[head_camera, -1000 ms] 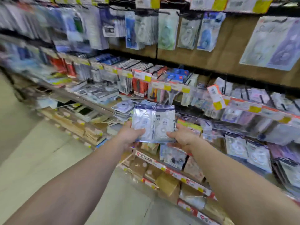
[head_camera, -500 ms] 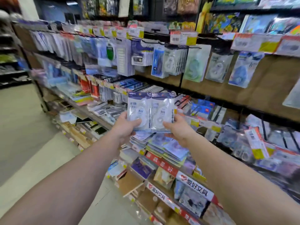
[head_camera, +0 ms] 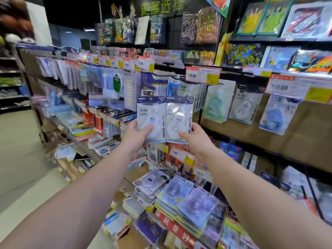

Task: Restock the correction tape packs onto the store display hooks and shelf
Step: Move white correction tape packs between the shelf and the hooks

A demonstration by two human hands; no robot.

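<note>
I hold two correction tape packs side by side, upright, in front of the hook wall. My left hand (head_camera: 135, 137) grips the left pack (head_camera: 151, 114) at its lower edge, thumb on the front. My right hand (head_camera: 196, 139) grips the right pack (head_camera: 179, 114) the same way. Both packs are clear blisters with a dark blue header and a white tape wheel. Just behind and above them a black display hook (head_camera: 164, 74) juts out, with matching packs (head_camera: 193, 92) hanging to its right.
Other tape packs (head_camera: 218, 101) hang along the brown pegboard to the right under red and yellow price tags (head_camera: 202, 75). Stacks of flat purple packs (head_camera: 181, 196) lie on the shelf below my arms. The aisle floor (head_camera: 19, 159) runs to the left.
Both hands have lifted the two packs from shelf level up to the row of hanging hooks. My view has tilted upward with them.
</note>
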